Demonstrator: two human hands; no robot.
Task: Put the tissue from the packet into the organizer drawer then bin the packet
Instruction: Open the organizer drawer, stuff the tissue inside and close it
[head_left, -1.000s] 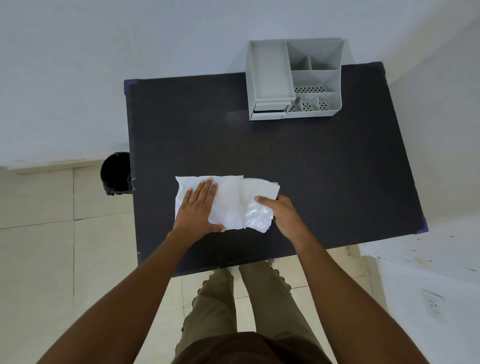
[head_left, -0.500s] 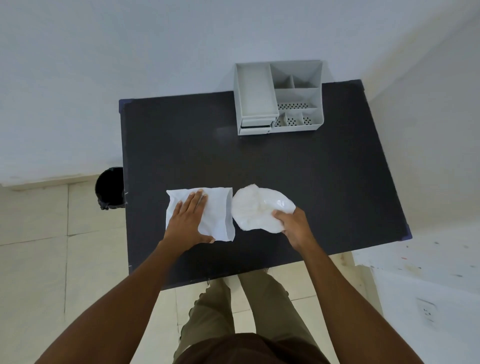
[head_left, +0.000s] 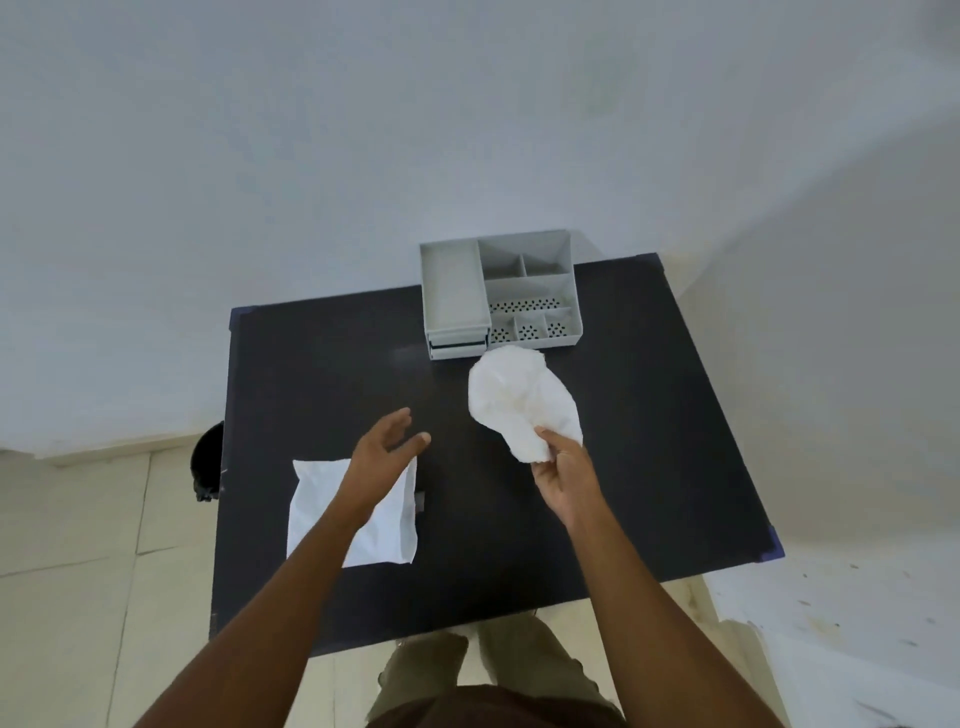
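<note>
A flat white stack of tissue lies on the black table near its front left, partly under my left forearm. My left hand hovers just above and beyond it, fingers apart, holding nothing. My right hand is raised over the middle of the table and pinches the lower end of the crumpled, glossy white packet. The packet's top reaches up in front of the grey organizer at the back edge. The organizer's small drawers at its front left look shut.
A black bin stands on the tiled floor against the table's left side. White walls run behind the table and to the right. My legs show below the table's front edge.
My right hand has lifted the crumpled packet off the table and carried it forward towards the organizer. My left hand has come up off the tissue, which stays where it lay.
</note>
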